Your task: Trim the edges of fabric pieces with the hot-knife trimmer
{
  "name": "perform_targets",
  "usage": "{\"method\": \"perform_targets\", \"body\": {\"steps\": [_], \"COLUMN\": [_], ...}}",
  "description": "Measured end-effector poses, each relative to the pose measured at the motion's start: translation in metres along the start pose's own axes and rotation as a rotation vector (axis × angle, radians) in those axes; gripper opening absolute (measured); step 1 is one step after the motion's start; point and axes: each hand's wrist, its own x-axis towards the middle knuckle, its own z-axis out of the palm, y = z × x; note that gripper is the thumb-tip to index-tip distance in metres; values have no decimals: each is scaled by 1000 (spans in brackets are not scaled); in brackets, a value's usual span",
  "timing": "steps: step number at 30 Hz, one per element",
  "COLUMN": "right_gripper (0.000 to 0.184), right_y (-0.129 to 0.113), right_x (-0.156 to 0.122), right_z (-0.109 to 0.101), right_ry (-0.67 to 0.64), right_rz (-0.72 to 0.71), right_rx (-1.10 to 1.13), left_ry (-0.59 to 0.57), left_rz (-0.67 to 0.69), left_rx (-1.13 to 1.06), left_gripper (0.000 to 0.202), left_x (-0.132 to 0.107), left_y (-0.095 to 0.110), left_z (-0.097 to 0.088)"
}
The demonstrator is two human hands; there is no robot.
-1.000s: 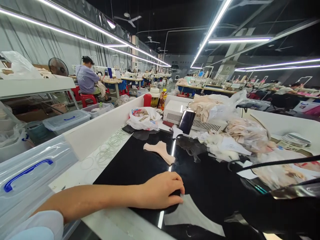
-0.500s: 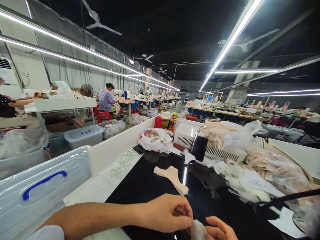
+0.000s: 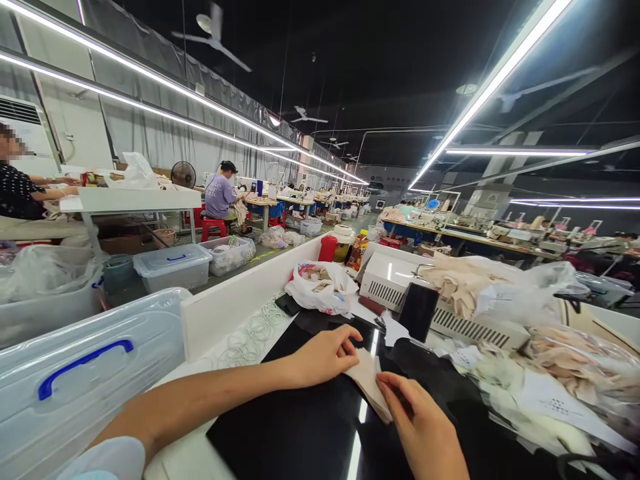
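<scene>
A small stack of beige cut fabric pieces [image 3: 369,381] lies on the glossy black board [image 3: 280,413]. Over its far left end is my left hand [image 3: 325,357], fingers curved and apart, with the thumb at the fabric's edge. My right hand [image 3: 425,420] comes in from the near right. Its thumb and fingertips pinch a thin pale fabric piece [image 3: 377,367] at the right side of the stack. The left tip of the stack is hidden beneath my left hand.
Behind the board are a white plastic bag [image 3: 320,287], a dark phone [image 3: 418,312] and a vented white box [image 3: 383,280]. Bagged fabric [image 3: 585,353] is heaped on the right. Pale elastic loops [image 3: 255,337] lie left, beside a low white wall [image 3: 225,313] and a lidded bin [image 3: 100,373].
Both hands have moved forward from the near edge to the beige fabric stack, bringing the pale piece along. My left hand's fingers have loosened. The camera view has shifted slightly.
</scene>
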Motion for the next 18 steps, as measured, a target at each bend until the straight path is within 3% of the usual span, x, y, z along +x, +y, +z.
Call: {"method": "perform_targets", "body": {"steps": [11, 18], "right_gripper": [53, 49], "right_y": [20, 5], "right_x": [16, 11], "right_z": [35, 29], "right_ry": [7, 51], "right_rz": [-149, -294], "right_rx": [-279, -362], "left_ry": [-60, -34], "left_rz": [152, 242], "left_rx": [511, 710], "left_gripper": [29, 27], "left_x": [29, 29], "left_y": [-23, -30], "left_z": [4, 7]}}
